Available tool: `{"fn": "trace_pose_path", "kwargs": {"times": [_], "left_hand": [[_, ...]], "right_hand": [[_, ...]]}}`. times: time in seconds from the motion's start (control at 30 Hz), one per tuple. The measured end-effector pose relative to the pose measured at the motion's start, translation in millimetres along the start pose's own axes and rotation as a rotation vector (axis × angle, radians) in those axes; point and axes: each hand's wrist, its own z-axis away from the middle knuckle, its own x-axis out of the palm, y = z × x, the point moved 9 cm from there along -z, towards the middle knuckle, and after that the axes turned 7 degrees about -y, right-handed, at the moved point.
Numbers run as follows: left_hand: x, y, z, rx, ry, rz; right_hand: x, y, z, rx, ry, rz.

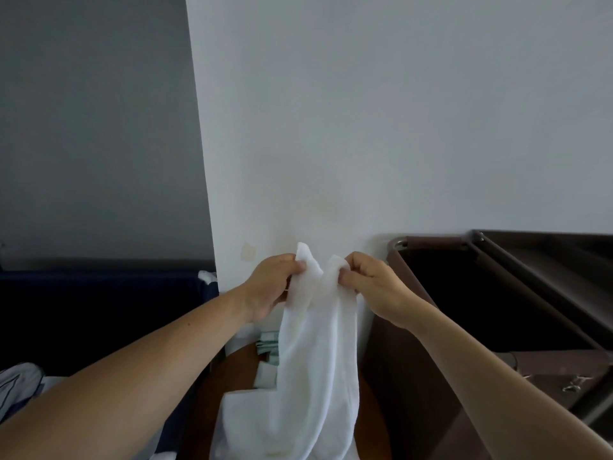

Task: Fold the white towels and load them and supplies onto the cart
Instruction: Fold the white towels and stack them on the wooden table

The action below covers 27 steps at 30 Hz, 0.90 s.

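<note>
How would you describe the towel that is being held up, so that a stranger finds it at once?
Find the white wall left of the brown cart. Before its lower part, the left hand and right hand pinch the top of a white towel. Unlike the white cloth lying on the wooden table below, it hangs from the hands.

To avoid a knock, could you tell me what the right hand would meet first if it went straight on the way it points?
Probably the left hand, pinching the same white towel just across from the right hand; the white wall behind looks farther, though depth is unclear.
</note>
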Motion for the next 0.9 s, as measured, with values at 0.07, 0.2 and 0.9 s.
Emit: {"fn": "trace_pose_path", "kwargs": {"times": [0.07, 0.2, 0.9], "left_hand": [[9, -2, 1, 0.001, -0.059, -0.047], [25, 3, 5, 0.058, -0.147, -0.158], [39, 31, 29, 0.243, -0.234, -0.380]], "right_hand": [[5, 5, -1, 0.036, -0.016, -0.007], [11, 0, -2, 0.027, -0.088, 0.034], [7, -21, -3, -0.081, -0.176, -0.002]]}}
